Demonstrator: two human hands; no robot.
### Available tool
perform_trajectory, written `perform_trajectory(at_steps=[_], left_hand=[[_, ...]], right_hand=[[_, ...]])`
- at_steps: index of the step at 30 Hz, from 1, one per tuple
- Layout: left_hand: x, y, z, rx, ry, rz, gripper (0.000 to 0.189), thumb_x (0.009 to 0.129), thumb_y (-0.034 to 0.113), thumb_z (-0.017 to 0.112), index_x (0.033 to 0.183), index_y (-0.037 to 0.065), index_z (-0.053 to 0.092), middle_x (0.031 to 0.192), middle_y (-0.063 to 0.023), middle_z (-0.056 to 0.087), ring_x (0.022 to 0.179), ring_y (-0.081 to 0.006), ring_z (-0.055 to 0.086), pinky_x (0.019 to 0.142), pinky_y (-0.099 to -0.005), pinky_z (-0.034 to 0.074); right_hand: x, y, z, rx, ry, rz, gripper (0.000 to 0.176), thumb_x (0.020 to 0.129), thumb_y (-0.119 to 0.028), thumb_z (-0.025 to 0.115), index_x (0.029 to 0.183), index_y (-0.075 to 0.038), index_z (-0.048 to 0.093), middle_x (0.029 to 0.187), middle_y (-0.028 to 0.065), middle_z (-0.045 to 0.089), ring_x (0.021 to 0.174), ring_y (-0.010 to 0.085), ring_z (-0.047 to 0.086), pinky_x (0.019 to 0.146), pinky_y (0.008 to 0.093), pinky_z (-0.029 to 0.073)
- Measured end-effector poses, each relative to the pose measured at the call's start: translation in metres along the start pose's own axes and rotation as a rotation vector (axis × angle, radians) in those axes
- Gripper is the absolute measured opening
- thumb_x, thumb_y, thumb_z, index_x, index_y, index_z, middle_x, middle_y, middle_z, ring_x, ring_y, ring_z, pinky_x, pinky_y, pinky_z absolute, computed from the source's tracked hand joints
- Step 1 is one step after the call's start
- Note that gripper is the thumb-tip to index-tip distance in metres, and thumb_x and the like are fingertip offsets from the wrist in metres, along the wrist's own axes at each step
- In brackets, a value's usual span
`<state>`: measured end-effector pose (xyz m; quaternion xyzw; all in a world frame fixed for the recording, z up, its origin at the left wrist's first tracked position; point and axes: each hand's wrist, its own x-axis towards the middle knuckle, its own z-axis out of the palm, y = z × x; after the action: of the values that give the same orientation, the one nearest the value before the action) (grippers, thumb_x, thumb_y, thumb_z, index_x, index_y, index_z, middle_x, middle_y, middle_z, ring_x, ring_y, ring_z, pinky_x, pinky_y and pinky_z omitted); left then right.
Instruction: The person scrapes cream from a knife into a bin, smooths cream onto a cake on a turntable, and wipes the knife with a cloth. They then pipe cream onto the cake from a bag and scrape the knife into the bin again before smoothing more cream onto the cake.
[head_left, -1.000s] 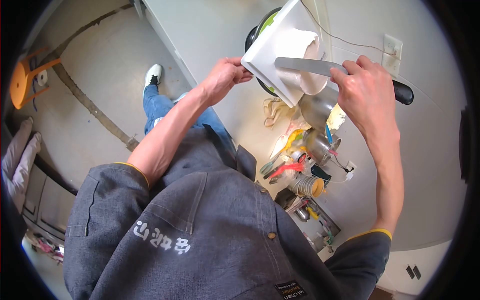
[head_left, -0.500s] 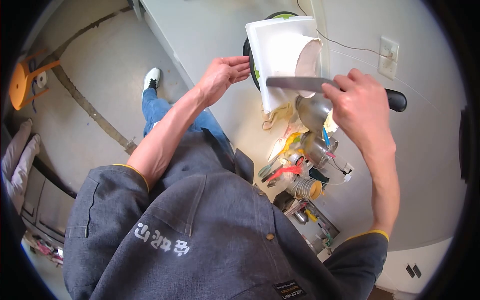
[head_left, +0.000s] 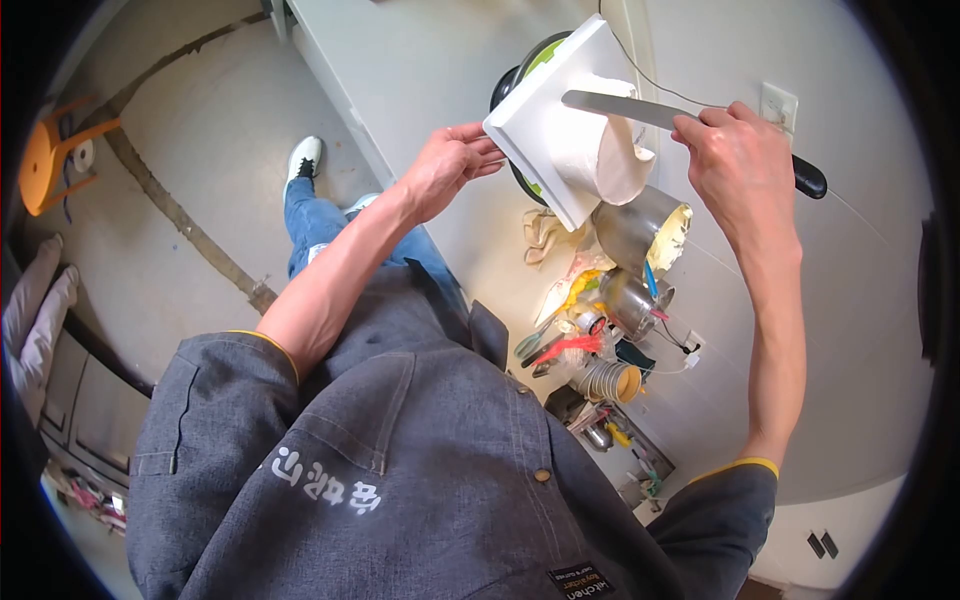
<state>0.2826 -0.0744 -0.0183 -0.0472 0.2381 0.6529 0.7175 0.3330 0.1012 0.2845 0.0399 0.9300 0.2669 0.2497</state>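
Observation:
My right hand [head_left: 740, 170] grips the black-handled icing spatula [head_left: 620, 107], whose long flat blade lies over the top end of a white-coated cake [head_left: 618, 165]. The cake stands on a square white board [head_left: 552, 90], set cornerwise on a round black and green turntable [head_left: 541, 62]. Cream rises in an uneven rim around the cake's upper edge. With its fingers stretched out, my left hand [head_left: 450, 165] is right at the board's near corner and the turntable's edge. The cake and board hide most of the turntable.
Beside the turntable lies a metal bowl [head_left: 635, 232] with cream on its rim, and a beige cloth [head_left: 545, 238]. Farther along are another metal bowl [head_left: 628, 303], stacked paper cups [head_left: 608, 380] and small tools. An orange stool [head_left: 45, 170] and another person's legs [head_left: 35, 325] show at left.
The board and cake have turned on the turntable, so a corner now points at my left hand. My right hand and the spatula have moved slightly up and right.

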Motion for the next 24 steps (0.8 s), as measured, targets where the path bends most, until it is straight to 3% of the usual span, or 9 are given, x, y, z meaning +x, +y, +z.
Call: perform_trajectory(at_steps=[2,5,8,13,14,18,20,23,24], left_hand=[[-0.001,0.001,0.0,-0.006,-0.004,-0.014,0.071,0.076,-0.02,0.037,0.145,-0.012,0.052,0.141,-0.0186,0.065,0.131,-0.0261,0.064,0.119,-0.0361,0.048],[-0.002,-0.002,0.001,-0.008,-0.001,-0.031,0.069,0.076,-0.02,0.038,0.143,-0.013,0.054,0.139,-0.0178,0.066,0.129,-0.0261,0.065,0.119,-0.0362,0.048],[0.001,-0.007,0.0,0.003,-0.002,-0.02,0.069,0.075,-0.018,0.038,0.142,-0.013,0.054,0.139,-0.0178,0.066,0.129,-0.0261,0.066,0.12,-0.0368,0.047],[0.002,0.006,0.004,0.061,-0.033,0.062,0.073,0.072,-0.015,0.039,0.143,-0.014,0.055,0.143,-0.0182,0.065,0.134,-0.0259,0.061,0.125,-0.0385,0.041],[0.002,0.012,0.007,0.044,-0.028,0.071,0.08,0.069,-0.015,0.039,0.149,-0.014,0.049,0.149,-0.0191,0.06,0.143,-0.0269,0.053,0.128,-0.0387,0.036],[0.01,0.016,0.005,-0.066,-0.063,0.2,0.092,0.067,-0.015,0.038,0.158,-0.013,0.034,0.159,-0.0205,0.049,0.152,-0.0296,0.042,0.13,-0.0388,0.033],[0.009,0.004,0.001,-0.057,0.018,0.143,0.09,0.068,-0.016,0.038,0.158,-0.012,0.035,0.158,-0.0205,0.05,0.151,-0.0297,0.043,0.13,-0.0395,0.033],[-0.003,-0.002,0.001,-0.019,-0.002,-0.073,0.088,0.07,-0.018,0.036,0.158,-0.012,0.036,0.158,-0.0213,0.051,0.15,-0.0298,0.045,0.129,-0.0401,0.034],[-0.007,-0.001,0.001,-0.002,-0.03,-0.167,0.088,0.071,-0.018,0.036,0.158,-0.011,0.036,0.158,-0.0218,0.051,0.15,-0.0297,0.046,0.129,-0.0402,0.034]], right_hand=[[-0.001,0.003,0.002,0.005,-0.025,-0.027,0.01,0.085,-0.009,0.077,0.094,-0.012,0.08,0.077,0.0028,0.071,0.077,0.0232,0.065,0.066,0.0394,0.056],[-0.006,-0.007,-0.004,0.017,-0.064,-0.032,0.008,0.083,-0.01,0.078,0.091,-0.012,0.08,0.075,0.0034,0.07,0.077,0.0237,0.065,0.065,0.04,0.056],[-0.014,-0.018,-0.003,0.013,-0.036,-0.051,0.006,0.072,-0.007,0.074,0.077,-0.009,0.075,0.072,0.0053,0.068,0.079,0.0238,0.067,0.067,0.0382,0.056],[-0.024,-0.031,-0.007,-0.027,-0.035,-0.097,0.004,0.069,-0.009,0.072,0.07,-0.007,0.069,0.07,0.0047,0.064,0.08,0.0223,0.066,0.065,0.0366,0.053],[-0.026,-0.034,-0.008,-0.036,-0.037,-0.103,0.005,0.069,-0.009,0.072,0.069,-0.007,0.068,0.069,0.0048,0.064,0.08,0.0221,0.066,0.064,0.0364,0.052],[-0.027,-0.039,-0.009,-0.045,-0.023,-0.112,0.005,0.068,-0.009,0.071,0.069,-0.006,0.067,0.069,0.0051,0.064,0.08,0.0221,0.065,0.064,0.0363,0.051],[-0.028,-0.041,-0.01,-0.044,-0.029,-0.107,0.005,0.068,-0.009,0.071,0.069,-0.006,0.067,0.069,0.0053,0.064,0.08,0.0221,0.066,0.064,0.0363,0.051],[-0.029,-0.042,-0.013,-0.086,-0.121,-0.099,0.026,0.074,-0.005,0.072,0.097,-0.012,0.081,0.079,0.0023,0.066,0.083,0.0221,0.064,0.069,0.0374,0.052],[-0.029,-0.043,-0.013,-0.071,-0.085,-0.105,0.016,0.072,-0.007,0.071,0.087,-0.01,0.076,0.075,0.0036,0.065,0.083,0.0221,0.065,0.067,0.037,0.052]])
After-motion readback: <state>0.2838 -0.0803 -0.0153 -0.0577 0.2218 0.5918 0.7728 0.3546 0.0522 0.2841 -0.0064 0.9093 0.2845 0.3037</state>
